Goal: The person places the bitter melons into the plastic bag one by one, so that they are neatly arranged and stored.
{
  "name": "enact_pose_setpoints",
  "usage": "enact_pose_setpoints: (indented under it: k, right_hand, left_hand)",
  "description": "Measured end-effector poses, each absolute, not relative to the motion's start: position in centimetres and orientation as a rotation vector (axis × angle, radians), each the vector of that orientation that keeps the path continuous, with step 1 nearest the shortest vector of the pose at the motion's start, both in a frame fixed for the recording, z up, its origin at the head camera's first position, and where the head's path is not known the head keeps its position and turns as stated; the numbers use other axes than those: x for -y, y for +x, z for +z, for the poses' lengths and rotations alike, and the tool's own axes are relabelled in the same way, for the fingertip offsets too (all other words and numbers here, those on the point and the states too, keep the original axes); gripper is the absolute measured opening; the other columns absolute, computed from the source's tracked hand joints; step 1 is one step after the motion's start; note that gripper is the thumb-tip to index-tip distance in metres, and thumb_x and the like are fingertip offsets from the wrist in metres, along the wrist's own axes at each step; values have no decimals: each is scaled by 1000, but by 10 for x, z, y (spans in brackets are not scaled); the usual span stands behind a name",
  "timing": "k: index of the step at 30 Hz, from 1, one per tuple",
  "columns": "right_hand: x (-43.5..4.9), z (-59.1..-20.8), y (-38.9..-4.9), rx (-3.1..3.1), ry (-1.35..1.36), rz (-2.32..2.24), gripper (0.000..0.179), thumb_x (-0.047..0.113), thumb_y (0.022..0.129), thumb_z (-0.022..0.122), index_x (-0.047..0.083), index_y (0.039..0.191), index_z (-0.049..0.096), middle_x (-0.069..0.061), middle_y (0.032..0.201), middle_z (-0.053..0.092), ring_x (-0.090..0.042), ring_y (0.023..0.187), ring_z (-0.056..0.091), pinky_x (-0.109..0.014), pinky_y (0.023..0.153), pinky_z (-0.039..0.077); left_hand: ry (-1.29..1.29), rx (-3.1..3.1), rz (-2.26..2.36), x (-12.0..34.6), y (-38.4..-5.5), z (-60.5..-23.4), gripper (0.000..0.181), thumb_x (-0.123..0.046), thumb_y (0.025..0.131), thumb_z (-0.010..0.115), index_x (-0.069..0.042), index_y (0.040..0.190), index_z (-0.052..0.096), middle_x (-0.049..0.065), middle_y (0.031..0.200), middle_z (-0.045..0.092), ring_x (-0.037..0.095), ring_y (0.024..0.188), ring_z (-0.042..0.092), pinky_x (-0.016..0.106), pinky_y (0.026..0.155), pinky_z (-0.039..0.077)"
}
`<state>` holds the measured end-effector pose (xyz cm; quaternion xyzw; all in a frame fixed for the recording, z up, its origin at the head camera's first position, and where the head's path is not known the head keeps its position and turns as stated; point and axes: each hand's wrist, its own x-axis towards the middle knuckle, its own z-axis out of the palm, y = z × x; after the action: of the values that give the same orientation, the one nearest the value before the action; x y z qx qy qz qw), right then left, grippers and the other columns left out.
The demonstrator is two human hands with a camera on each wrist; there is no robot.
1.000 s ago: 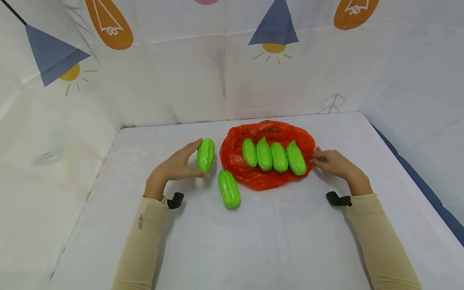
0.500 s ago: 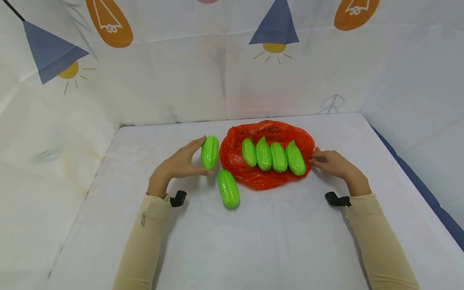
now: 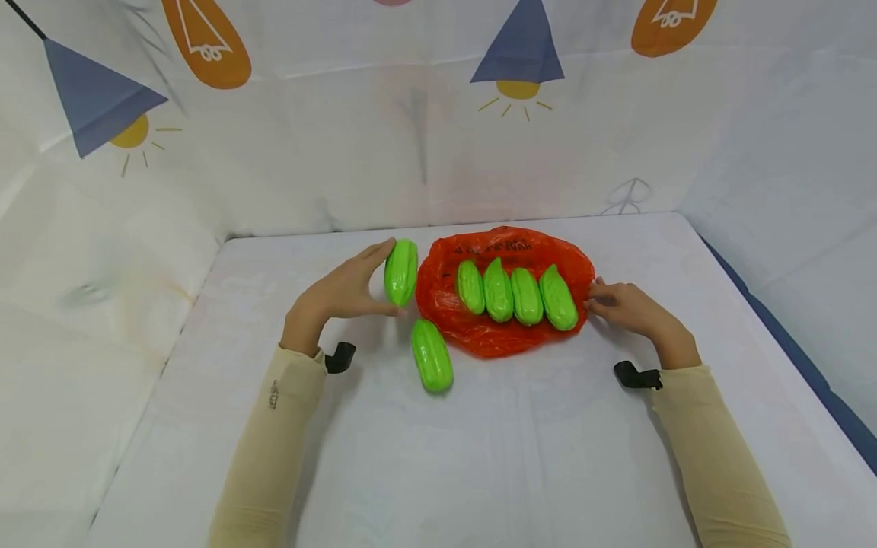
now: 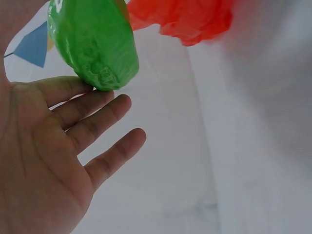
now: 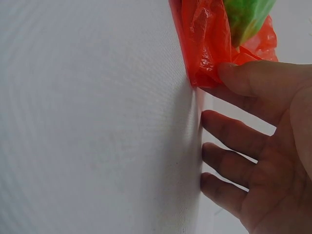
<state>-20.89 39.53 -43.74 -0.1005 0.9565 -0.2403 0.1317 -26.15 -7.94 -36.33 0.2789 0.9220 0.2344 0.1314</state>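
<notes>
In the head view my left hand [image 3: 340, 291] holds a glossy green ridged fruit [image 3: 400, 272] upright between thumb and fingers, just left of a red plastic bag [image 3: 479, 339]. The left wrist view shows the fingertips at the lower end of this fruit [image 4: 95, 46]; the thumb is out of that frame. Several similar green fruits [image 3: 499, 293] lie side by side on the bag. One more green fruit [image 3: 432, 356] lies on the table below its left edge. At the bag's right edge, my right hand [image 3: 633, 310] pinches the red plastic [image 5: 207, 48] between thumb and index finger.
A white-covered table [image 3: 521, 457] spreads under everything. Behind it hangs a white cloth [image 3: 329, 152] printed with lamps and orange bulbs. A dark blue strip [image 3: 788, 335] runs along the table's right edge. Black wrist mounts [image 3: 340, 357] sit at both cuffs.
My left hand has moved right and away from me with the green fruit, nearer the bag's left edge. The right hand has stayed at the bag's edge.
</notes>
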Motion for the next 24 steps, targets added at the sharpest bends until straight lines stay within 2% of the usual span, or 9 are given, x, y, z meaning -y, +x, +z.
enact_pose_setpoints:
  k: [4, 11, 16, 20, 24]
  right_hand:
    - [-396, -438, -210, -2776, -274, -688, 41, 19, 99, 56, -4, 134, 56, -32, 143, 44, -52, 132, 41, -64, 108, 33]
    - [-396, -439, -210, -2764, -270, -693, 43, 19, 99, 56, -4, 135, 55, -32, 145, 40, -52, 134, 38, -63, 109, 32]
    - [-395, -438, -211, -2766, -279, -694, 42, 18, 99, 56, -4, 135, 55, -32, 146, 39, -52, 134, 38, -63, 109, 32]
    - [-396, -437, -211, -2763, -276, -689, 43, 19, 99, 56, -4, 135, 55, -32, 146, 39, -52, 134, 38, -63, 109, 32]
    - [-396, -437, -211, -2759, -268, -689, 43, 20, 99, 56, -4, 135, 55, -32, 146, 40, -52, 134, 38, -63, 109, 32]
  left_hand:
    - [842, -2689, 631, 66, -270, -344, 116, -46, 74, 83, -15, 159, 10, 6, 165, 15, 28, 151, 18, 51, 120, 24]
    - [910, -2666, 549, 40, -281, -321, 118, -53, 74, 81, -17, 159, 7, 4, 165, 11, 26, 152, 17, 48, 120, 25]
    - [933, -2639, 514, 20, -285, -314, 116, -53, 76, 79, -17, 159, 7, 1, 166, 10, 25, 152, 15, 49, 121, 24]
    - [963, -2624, 431, 1, -287, -313, 114, -51, 78, 78, -16, 159, 6, 1, 166, 8, 25, 152, 14, 51, 122, 19]
    - [1010, -2611, 328, -20, -288, -319, 114, -50, 78, 78, -14, 159, 6, 3, 166, 8, 27, 151, 18, 51, 122, 19]
